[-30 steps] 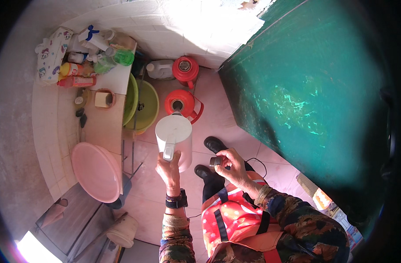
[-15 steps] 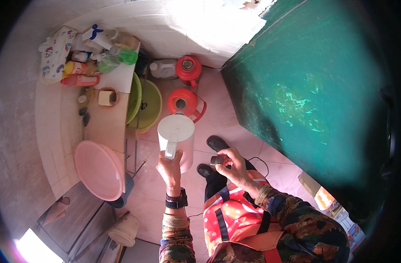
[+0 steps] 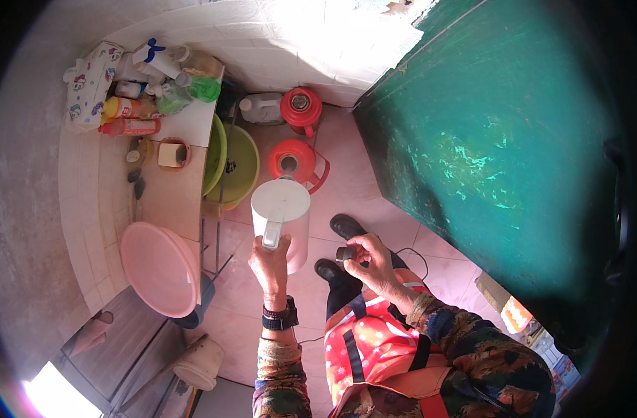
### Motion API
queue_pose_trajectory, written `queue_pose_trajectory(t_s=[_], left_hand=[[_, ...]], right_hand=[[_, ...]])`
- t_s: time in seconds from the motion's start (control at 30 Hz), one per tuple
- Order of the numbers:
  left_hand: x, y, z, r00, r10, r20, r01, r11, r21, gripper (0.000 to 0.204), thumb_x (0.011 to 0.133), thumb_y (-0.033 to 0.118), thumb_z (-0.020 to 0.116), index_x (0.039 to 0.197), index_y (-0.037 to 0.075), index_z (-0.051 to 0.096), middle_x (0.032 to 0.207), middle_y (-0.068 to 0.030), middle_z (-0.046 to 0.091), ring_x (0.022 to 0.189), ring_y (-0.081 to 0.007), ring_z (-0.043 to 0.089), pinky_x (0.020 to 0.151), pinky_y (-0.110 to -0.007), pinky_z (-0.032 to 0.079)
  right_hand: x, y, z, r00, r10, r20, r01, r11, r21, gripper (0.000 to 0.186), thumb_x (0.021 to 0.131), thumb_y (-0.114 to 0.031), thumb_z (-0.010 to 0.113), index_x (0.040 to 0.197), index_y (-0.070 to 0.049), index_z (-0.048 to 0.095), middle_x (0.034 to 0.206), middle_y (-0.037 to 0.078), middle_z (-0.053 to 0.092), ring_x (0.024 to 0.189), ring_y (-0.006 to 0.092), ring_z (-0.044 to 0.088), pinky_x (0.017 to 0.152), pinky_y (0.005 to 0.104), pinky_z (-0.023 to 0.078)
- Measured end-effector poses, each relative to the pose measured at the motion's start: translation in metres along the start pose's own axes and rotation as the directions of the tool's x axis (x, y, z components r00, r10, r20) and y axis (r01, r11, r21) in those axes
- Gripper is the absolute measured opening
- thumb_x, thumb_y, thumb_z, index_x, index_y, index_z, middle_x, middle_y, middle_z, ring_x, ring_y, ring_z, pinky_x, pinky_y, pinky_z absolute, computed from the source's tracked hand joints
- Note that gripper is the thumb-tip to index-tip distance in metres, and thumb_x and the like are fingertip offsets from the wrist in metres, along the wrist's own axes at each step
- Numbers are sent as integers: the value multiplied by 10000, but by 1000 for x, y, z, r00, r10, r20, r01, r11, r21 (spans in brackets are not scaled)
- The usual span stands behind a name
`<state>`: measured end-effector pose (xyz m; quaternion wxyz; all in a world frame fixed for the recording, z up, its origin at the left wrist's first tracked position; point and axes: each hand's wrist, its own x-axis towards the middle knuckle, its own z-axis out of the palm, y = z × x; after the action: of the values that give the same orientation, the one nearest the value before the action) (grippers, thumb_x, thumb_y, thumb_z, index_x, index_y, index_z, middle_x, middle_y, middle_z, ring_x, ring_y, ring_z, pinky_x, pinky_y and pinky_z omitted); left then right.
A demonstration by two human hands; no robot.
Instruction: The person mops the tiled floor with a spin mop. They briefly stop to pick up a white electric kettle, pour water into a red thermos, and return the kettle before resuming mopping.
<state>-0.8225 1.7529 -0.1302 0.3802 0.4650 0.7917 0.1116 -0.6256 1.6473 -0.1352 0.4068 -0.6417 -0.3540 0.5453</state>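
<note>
My left hand (image 3: 270, 268) is closed round the handle of a white kettle (image 3: 297, 223), its lid toward me. The kettle's spout end is over the open mouth of a red thermos flask (image 3: 290, 152) on the floor; I cannot make out any water between them. Held in the fingers of my right hand (image 3: 374, 265) is a small dark stopper (image 3: 344, 253), in front of my body and to the right of the kettle. A second red thermos flask (image 3: 302, 104) stands behind the first, near the wall.
A white plastic jug (image 3: 261, 109) stands beside the rear flask. On the left are green basins (image 3: 243, 164) under a shelf, a pink basin (image 3: 158, 268), several bottles (image 3: 134, 127) and a soap dish (image 3: 172, 155). A green door (image 3: 486, 125) fills the right; a whitish bucket (image 3: 198, 364) is lower left.
Almost nothing differs. The whole view has shifted very slightly; both hands keep their hold and the kettle stays over the flask.
</note>
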Motion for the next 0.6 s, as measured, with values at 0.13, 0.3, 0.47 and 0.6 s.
queue_pose_trajectory(t_s=[0.13,0.3,0.47,0.6], left_hand=[[2,-2,1,1000,14,4,-14,1000,0,391,730,291,760,854,-47,608,742,-207,659,699,-303,669,695,-383,514],[2,0,1,1000,28,10,-28,1000,-5,391,730,289,753,858,-50,607,740,-216,657,709,-309,674,699,-386,515],[1,8,-1,999,32,11,-32,999,9,411,727,303,752,863,-56,607,748,-219,659,715,-315,676,702,-386,515],[2,13,-2,999,35,21,-36,998,44,432,725,317,755,866,-63,605,763,-226,660,725,-326,676,702,-391,516]], right_hand=[[0,-1,1,1000,-1,-13,1,1000,22,365,776,-135,723,1082,-9,570,974,57,530,810,108,580,691,241,491],[-1,-1,1,1000,-3,-17,4,999,52,365,774,-141,726,1077,-9,573,970,51,526,802,100,573,687,233,485],[-2,0,0,1000,15,8,-15,999,42,408,805,-222,742,1100,-7,559,995,43,507,813,88,559,724,228,482],[-1,-3,0,1000,-10,-29,12,998,57,338,757,-105,719,1050,-7,583,953,54,532,779,102,565,668,236,476]])
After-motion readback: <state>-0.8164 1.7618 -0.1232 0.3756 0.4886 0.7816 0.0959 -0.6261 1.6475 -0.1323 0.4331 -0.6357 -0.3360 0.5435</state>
